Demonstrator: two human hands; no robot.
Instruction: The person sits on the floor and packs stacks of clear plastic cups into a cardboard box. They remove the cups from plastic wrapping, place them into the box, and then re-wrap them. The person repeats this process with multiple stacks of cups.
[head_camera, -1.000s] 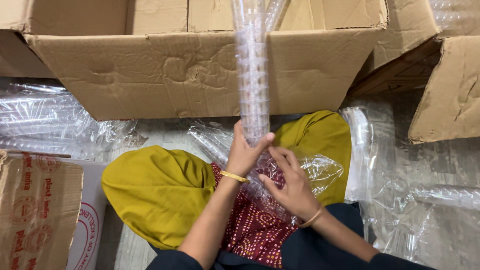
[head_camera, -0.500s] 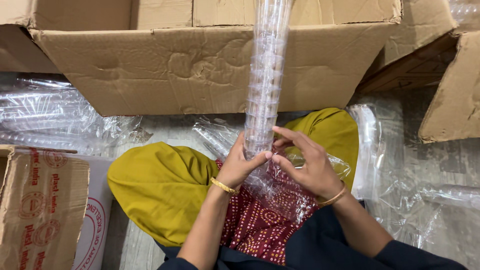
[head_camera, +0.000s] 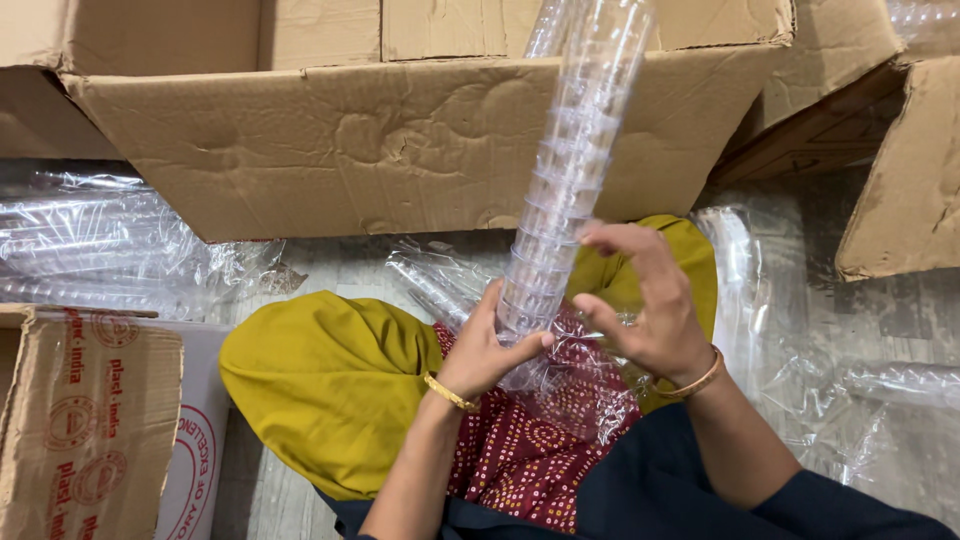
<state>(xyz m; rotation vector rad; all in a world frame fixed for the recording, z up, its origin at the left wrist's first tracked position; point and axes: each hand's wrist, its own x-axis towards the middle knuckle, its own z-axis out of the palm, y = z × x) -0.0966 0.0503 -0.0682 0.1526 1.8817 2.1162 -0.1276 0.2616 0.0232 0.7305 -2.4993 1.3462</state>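
A tall stack of clear plastic cups (head_camera: 570, 170) rises from my lap toward the top of the view, leaning slightly right. My left hand (head_camera: 490, 345) grips the stack near its bottom end. My right hand (head_camera: 645, 300) hovers just right of the stack, fingers spread, not closed on it. Crinkled clear plastic wrap (head_camera: 575, 385) hangs from the stack's bottom over my lap. My knees are in yellow trousers (head_camera: 330, 385) with a red dotted cloth (head_camera: 510, 450) between them.
A big open cardboard box (head_camera: 350, 140) lies in front of me, its flap folded toward me. More cartons sit at the right (head_camera: 900, 180) and lower left (head_camera: 85, 420). Clear plastic sleeves (head_camera: 100, 250) and wrap (head_camera: 850, 380) cover the floor on both sides.
The stack has tilted rightward and risen in view. My right hand has come off the wrap at the stack's base and now stands open beside the stack.
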